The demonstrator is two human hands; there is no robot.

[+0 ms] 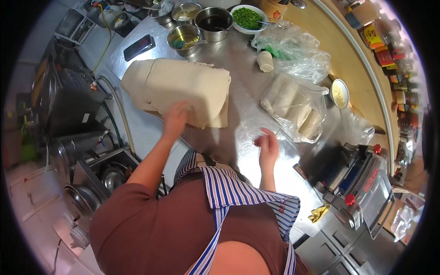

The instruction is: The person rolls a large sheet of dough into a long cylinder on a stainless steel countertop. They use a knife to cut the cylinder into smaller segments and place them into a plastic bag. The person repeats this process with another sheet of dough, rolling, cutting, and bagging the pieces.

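Observation:
A wide, thick, folded sheet of pale dough lies on the stainless steel table. On the dough's near edge rests my left hand, slightly blurred, its fingers against the surface; whether they pinch it I cannot tell. My right hand hovers over the table to the right of the dough, fingers loosely bent, holding nothing. Farther right, a clear plastic bag holds several pale dough rolls. A short dough roll sits by itself near a second crumpled plastic bag.
Steel bowls, one with oil and a brush, one with dark liquid, stand at the back beside a bowl of chopped greens. A phone lies back left. A dough-rolling machine stands right; a small bowl is nearby.

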